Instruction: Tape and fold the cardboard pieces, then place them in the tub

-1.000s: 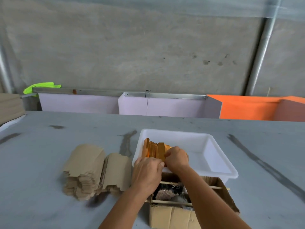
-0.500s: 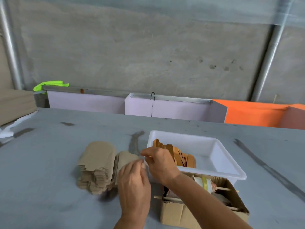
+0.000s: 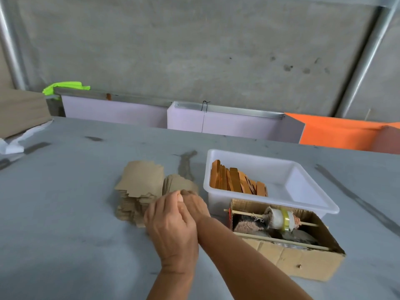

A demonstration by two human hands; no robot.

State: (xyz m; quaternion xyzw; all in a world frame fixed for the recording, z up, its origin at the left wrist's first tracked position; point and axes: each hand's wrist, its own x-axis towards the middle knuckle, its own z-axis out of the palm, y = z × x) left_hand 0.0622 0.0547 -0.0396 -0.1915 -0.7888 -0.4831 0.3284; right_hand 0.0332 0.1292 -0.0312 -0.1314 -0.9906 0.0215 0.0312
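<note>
The stack of flat brown cardboard pieces (image 3: 138, 191) is being reached by both hands (image 3: 173, 226) (image 3: 193, 205); finger closure cannot be told. No readable writing is being shown on the white plastic tub (image 3: 307, 198).

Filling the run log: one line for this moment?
both hands at flat cardboard stack | grip unclear | taped pieces in tub | tape roll idle

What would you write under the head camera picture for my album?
Both hands meet at a stack of flat cardboard pieces, beside a white tub holding taped, folded pieces.
</note>
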